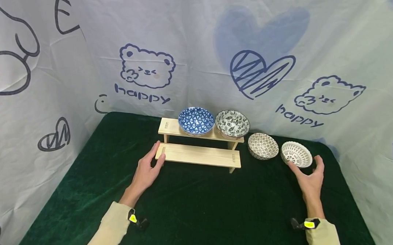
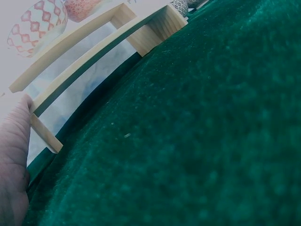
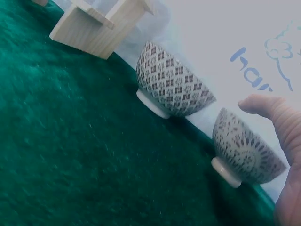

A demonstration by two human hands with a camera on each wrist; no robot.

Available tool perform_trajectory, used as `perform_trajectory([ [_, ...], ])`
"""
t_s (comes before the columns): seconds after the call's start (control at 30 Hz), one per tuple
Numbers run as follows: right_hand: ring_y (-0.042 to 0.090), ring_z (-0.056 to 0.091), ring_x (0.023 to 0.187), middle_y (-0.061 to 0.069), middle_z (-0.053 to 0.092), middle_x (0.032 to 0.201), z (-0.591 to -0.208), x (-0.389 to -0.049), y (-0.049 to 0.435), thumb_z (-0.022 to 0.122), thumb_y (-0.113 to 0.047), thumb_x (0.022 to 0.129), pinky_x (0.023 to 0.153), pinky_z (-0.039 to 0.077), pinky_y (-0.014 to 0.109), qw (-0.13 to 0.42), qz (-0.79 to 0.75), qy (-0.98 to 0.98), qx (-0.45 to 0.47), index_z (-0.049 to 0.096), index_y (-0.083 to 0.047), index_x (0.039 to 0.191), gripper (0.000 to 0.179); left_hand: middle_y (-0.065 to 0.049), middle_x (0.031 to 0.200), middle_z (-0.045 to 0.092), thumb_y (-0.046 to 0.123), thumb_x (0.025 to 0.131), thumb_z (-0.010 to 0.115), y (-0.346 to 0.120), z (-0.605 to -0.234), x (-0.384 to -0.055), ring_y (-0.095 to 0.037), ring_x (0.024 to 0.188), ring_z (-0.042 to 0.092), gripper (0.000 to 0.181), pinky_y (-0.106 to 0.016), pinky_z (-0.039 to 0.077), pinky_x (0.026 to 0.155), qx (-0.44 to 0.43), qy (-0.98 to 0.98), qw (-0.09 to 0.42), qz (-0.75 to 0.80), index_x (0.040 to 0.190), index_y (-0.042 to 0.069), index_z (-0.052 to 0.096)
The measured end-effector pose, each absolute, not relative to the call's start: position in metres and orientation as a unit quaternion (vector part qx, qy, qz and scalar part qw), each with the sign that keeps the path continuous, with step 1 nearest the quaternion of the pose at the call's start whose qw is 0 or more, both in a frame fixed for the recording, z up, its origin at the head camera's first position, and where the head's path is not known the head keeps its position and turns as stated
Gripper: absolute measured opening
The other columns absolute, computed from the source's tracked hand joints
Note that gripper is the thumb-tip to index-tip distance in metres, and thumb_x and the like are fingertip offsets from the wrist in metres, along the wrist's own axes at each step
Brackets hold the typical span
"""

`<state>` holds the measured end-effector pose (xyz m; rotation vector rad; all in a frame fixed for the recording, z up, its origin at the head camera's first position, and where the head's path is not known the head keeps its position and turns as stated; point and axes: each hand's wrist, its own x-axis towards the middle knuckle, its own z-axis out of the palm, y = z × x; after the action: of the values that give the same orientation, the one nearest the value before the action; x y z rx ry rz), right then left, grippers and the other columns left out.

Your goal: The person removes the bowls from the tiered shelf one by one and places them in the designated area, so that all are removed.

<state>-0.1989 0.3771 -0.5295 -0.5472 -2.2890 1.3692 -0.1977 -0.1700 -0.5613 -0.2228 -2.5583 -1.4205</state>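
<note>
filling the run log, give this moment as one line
left hand at stand, left end | right hand at white bowl | upper tier: blue bowl, floral bowl | cloth: brown bowl, white bowl

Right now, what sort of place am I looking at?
Probably a staged tabletop, perhaps for filming or practice: green cloth covers the surface, a doodled sheet forms the backdrop, and patterned bowls sit on and beside a wooden stand.

Fabric-walled booth (image 1: 13, 180), doodled sheets (image 1: 200, 46), green cloth (image 1: 219, 207)

White bowl (image 1: 296, 154), dark-flecked; blue bowl (image 1: 196, 120), white triangles; pale-yellow rack (image 1: 198, 154); green cloth (image 1: 196, 203).
</note>
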Motion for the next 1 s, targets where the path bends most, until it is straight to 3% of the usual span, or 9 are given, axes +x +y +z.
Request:
perform_trajectory([
  [0.2, 0.02, 0.019, 0.159, 0.003, 0.024, 0.173, -0.514, -0.192, 0.365, 0.082, -0.034, 0.089, 0.13, 0.011, 0.039, 0.23, 0.47, -0.833, -0.179, 0.022, -0.019, 0.167, 0.099, -0.012, 0.169, 0.033, 0.044, 0.109, 0.052, -0.17, -0.56, -0.2, -0.03, 0.155, 0.033, 0.067, -0.056, 0.029, 0.124, -0.08, -0.869, 0.111, -0.476, 0.164, 0.01, 0.033],
  [0.47, 0.015, 0.036, 0.151, 0.006, 0.043, 0.163, -0.496, -0.192, 0.335, 0.08, -0.016, 0.092, 0.128, 0.021, 0.033, 0.277, 0.535, -0.792, -0.1, 0.038, -0.017, 0.16, 0.08, -0.011, 0.169, 0.033, 0.044, 0.109, 0.052, -0.169, -0.561, -0.2, -0.027, 0.156, 0.032, 0.067, -0.054, 0.028, 0.125, -0.079, -0.867, 0.108, -0.479, 0.164, 0.012, 0.033],
  [0.77, 0.018, 0.032, 0.155, 0.006, 0.037, 0.167, -0.485, -0.195, 0.301, 0.079, -0.01, 0.093, 0.129, 0.023, 0.04, 0.194, 0.582, -0.789, -0.038, 0.029, -0.017, 0.164, 0.088, -0.011, 0.169, 0.033, 0.044, 0.109, 0.052, -0.169, -0.562, -0.198, -0.027, 0.156, 0.032, 0.066, -0.054, 0.028, 0.125, -0.076, -0.868, 0.104, -0.48, 0.165, 0.013, 0.033],
  [1.0, 0.027, 0.033, 0.155, 0.008, 0.033, 0.169, -0.476, -0.206, 0.27, 0.079, -0.008, 0.093, 0.127, 0.027, 0.045, 0.134, 0.591, -0.795, 0.025, 0.023, -0.012, 0.166, 0.092, -0.011, 0.169, 0.033, 0.044, 0.109, 0.053, -0.17, -0.561, -0.197, -0.027, 0.156, 0.032, 0.067, -0.054, 0.028, 0.125, -0.074, -0.867, 0.104, -0.482, 0.164, 0.012, 0.033],
])
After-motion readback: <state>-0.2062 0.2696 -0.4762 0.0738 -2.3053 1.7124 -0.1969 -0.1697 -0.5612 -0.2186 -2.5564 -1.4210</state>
